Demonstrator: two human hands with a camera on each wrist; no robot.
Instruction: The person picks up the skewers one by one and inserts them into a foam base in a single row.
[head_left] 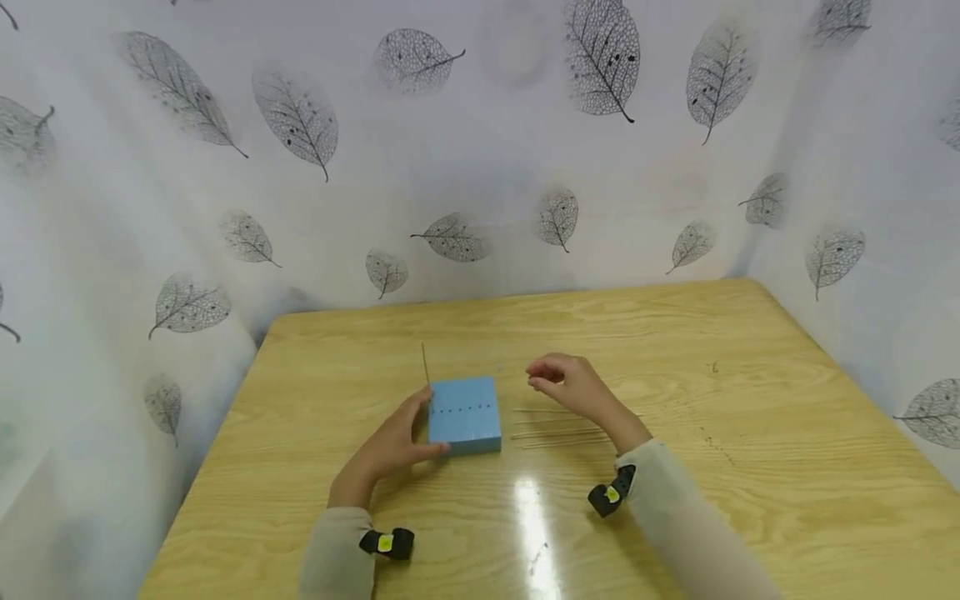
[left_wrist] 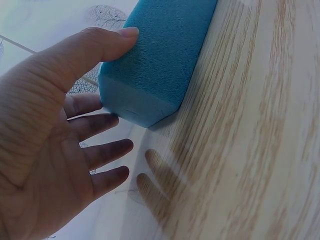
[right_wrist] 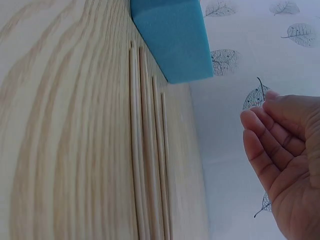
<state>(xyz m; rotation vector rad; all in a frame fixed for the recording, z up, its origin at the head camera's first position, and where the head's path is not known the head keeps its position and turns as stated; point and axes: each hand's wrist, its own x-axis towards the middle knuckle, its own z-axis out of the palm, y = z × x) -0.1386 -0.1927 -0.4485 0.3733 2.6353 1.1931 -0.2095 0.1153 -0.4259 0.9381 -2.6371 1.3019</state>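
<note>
A blue foam block (head_left: 465, 425) lies on the table, a row of small dark holes across its top. From its left end a thin wooden stick (head_left: 425, 364) rises upright. My left hand (head_left: 392, 437) holds this end of the block, the thumb (left_wrist: 107, 44) on the front face and the forefinger near the back corner; the other fingers are spread. My right hand (head_left: 573, 387) hovers to the right of the block with loosely bent fingers and nothing visible in it. Beneath it several thin sticks (right_wrist: 150, 150) lie side by side on the wood.
The wooden table (head_left: 300, 367) has a pale grain and a bright light reflection near the front. A white curtain (head_left: 480, 150) printed with grey leaves hangs behind it and along both sides. Both wrists wear black straps.
</note>
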